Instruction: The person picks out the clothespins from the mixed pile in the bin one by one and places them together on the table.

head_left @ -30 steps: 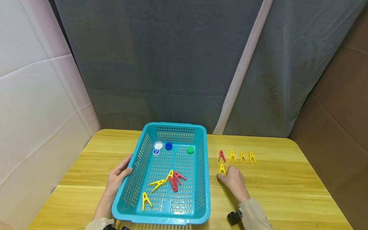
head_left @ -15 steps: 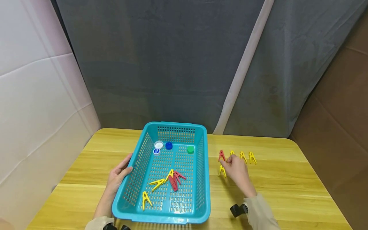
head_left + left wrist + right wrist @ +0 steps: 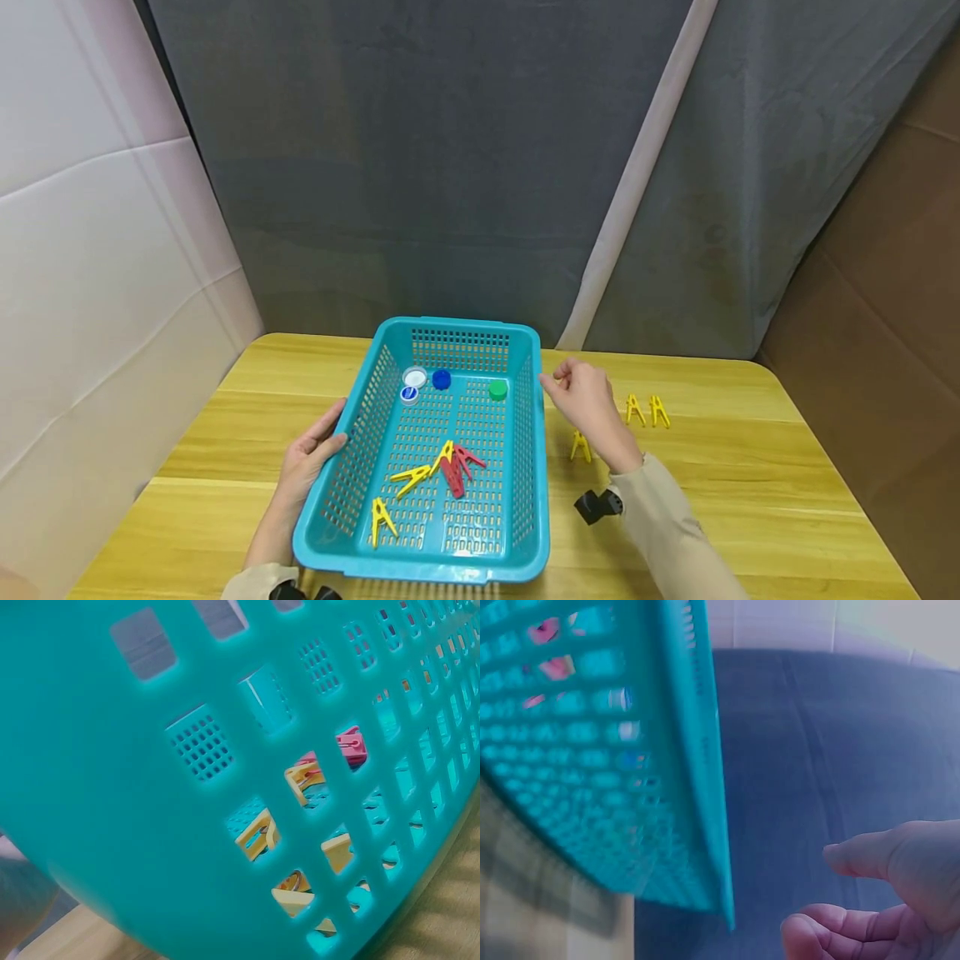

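Observation:
At the left side of a turquoise plastic basket (image 3: 468, 575), my left hand (image 3: 303, 462) grips the rim, thumb on top and fingers partly hidden outside. My right hand (image 3: 588, 404) is just outside the right rim, its thumb and fingers apart with nothing between them; the right wrist view shows the same gap. Inside the basket lie yellow clothespins (image 3: 410, 481), red clothespins (image 3: 453, 477), a green bottle cap (image 3: 498, 390), a blue cap (image 3: 441, 380) and white caps (image 3: 414, 377). Through the basket's holes the left wrist view shows a yellow clothespin (image 3: 259, 836).
Two yellow clothespins (image 3: 646, 411) stand right of my right hand, and another yellow clothespin (image 3: 581, 446) is below it. They are on a wooden table (image 3: 750, 467). Grey cloth (image 3: 450, 167) hangs behind the table's far edge.
My right hand has moved up and left, from the clothespins to the basket's right rim. It now hides the red clothespin and a yellow one beside it. Left hand and basket stay put.

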The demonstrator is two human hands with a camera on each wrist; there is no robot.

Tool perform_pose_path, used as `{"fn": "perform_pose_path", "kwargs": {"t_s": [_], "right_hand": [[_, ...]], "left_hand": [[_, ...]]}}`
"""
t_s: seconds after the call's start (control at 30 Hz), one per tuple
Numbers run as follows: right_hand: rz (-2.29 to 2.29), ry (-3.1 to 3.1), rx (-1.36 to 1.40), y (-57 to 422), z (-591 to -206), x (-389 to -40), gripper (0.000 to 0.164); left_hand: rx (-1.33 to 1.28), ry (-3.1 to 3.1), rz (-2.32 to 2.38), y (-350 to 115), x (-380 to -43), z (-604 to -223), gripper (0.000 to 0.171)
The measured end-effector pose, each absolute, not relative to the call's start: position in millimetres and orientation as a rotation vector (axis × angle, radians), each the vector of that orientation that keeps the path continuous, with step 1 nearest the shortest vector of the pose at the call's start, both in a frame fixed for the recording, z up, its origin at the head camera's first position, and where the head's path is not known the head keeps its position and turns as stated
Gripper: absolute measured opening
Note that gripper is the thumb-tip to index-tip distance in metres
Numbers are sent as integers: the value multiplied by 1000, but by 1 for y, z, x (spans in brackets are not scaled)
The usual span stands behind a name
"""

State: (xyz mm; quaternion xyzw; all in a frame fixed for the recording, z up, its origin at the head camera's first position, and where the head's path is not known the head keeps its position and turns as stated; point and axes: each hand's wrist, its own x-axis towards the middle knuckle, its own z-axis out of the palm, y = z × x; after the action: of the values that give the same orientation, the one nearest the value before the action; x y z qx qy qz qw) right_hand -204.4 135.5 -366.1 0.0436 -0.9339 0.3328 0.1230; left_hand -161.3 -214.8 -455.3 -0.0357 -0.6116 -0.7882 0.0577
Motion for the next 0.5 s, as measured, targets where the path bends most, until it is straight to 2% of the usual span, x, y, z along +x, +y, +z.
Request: {"fn": "perform_pose_path", "kwargs": {"t_s": [0.5], "right_hand": [[1070,-2725,453,80,-351,-210,21]], "left_hand": [[-188,-1810,-2376,-215,-160,-457,45]]}}
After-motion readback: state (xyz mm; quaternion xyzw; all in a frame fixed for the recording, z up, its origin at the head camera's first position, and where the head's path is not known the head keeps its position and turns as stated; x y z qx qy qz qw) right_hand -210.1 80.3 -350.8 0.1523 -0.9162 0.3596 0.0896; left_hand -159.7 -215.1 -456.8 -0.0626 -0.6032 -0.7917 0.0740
